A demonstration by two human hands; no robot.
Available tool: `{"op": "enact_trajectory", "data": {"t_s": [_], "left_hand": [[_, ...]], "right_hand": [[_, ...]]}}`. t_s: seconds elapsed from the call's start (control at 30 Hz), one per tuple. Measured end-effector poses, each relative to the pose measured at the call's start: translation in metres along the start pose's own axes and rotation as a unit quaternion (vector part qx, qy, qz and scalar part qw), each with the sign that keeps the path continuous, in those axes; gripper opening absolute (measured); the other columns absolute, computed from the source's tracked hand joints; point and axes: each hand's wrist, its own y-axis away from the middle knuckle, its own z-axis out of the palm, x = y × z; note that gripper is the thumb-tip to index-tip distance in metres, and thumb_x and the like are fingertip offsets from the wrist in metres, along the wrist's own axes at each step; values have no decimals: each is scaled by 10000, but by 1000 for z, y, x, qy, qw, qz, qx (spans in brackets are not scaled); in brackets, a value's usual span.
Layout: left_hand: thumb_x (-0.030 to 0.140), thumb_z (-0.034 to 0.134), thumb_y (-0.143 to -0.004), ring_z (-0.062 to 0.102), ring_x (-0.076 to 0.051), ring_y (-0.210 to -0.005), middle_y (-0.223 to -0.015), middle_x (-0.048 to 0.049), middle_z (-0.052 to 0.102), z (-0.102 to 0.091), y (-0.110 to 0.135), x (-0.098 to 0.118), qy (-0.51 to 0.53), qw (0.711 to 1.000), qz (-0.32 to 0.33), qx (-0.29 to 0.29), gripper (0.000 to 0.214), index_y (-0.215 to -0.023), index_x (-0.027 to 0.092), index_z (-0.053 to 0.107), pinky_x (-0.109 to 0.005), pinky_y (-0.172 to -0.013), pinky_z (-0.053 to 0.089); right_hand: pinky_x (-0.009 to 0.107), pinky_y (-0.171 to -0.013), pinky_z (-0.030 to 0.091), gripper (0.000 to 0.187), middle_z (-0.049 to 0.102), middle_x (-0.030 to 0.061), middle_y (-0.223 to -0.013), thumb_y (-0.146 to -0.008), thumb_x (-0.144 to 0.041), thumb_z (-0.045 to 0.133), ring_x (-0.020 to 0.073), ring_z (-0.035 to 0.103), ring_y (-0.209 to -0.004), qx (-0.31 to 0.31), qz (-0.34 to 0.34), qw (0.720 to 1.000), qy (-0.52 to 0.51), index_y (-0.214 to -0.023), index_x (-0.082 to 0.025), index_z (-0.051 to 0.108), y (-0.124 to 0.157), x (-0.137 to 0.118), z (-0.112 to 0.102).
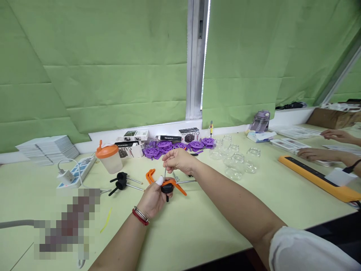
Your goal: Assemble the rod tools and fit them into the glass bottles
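Observation:
My left hand (152, 199) is closed around a black round part (167, 188), with an orange arm piece (179, 188) lying across its top. From above, my right hand (180, 160) pinches a thin metal rod (165, 174) that points down at this part. Whether the rod's lower end sits inside it, I cannot tell. Another orange piece (150, 175) shows just behind my left hand. A metal rod (186, 181) lies level to the right of the black part. Left of my hands lie black clamp-like parts (122, 182) with metal rods sticking out.
Purple wheel-shaped parts (165, 146) and small printed boxes (132, 150) line the back. Clear jars (237, 162) stand to the right. A lidded orange-topped cup (111, 162), a power strip (80, 171) and stacked booklets (47, 150) are left. Another person's hands (313, 154) work beyond a yellow power strip (316, 177).

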Motion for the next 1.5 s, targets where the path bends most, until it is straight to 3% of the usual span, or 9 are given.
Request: {"op": "enact_trajectory", "data": {"t_s": [0.37,0.73,0.93,1.1,1.3,1.5], "left_hand": [[442,592,-805,487,-114,-570,-809,-41,596,0,-1,-2,35,999,19,-23,288,-896,172,546,-266,-558,395],[522,488,-847,480,-119,-550,-676,-27,567,-1,-3,-5,20,999,-23,-11,370,-845,160,560,-263,-564,400],[502,503,-848,487,-120,-570,-683,-19,560,0,-5,-4,28,999,-7,-15,334,-834,171,546,-268,-583,410],[513,515,-837,481,-119,-556,-653,-18,552,1,-6,-5,11,1000,-23,6,348,-793,169,544,-269,-577,411],[502,542,-828,481,-109,-571,-653,-15,558,-2,-9,-8,9,1000,-8,27,349,-761,161,576,-248,-577,408],[473,586,-809,497,-109,-594,-663,-14,578,-4,-10,-9,4,1000,-5,31,315,-747,165,609,-240,-585,423]], "right_hand": [[231,-452,535,174,627,1,-553,-641,2,606,104,580,-452,0,28,999,28,-770,-105,559,-1,11,9],[197,-490,477,122,556,-40,-563,-672,-41,614,86,548,-505,32,-78,985,150,-710,-154,589,-8,36,8],[220,-533,489,77,588,-25,-568,-672,-68,610,100,573,-522,-7,-81,987,140,-656,-140,587,-3,41,5],[206,-564,468,50,657,-1,-653,-672,-105,614,112,606,-601,-10,-124,956,266,-683,-149,637,2,41,2],[192,-523,442,74,677,14,-668,-661,-138,618,116,605,-596,-29,-116,928,353,-699,-156,680,4,40,-5],[205,-562,475,123,695,29,-714,-682,-144,592,129,628,-633,-54,-106,945,305,-742,-150,699,3,49,-8]]}}
